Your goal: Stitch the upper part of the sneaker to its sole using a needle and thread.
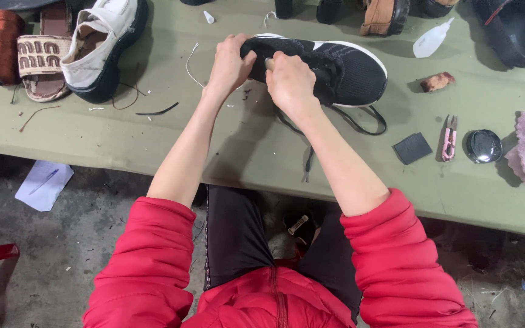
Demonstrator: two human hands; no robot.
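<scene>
Black sneaker gripped at heel by both hands' fingers; snips, white shoe nearby.

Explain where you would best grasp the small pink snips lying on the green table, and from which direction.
Grip the pink snips across the handle sides near the middle, coming straight down from above. They lie flat and narrow, blades pointing away, with bare table either side between the black patch and round tin.
</scene>
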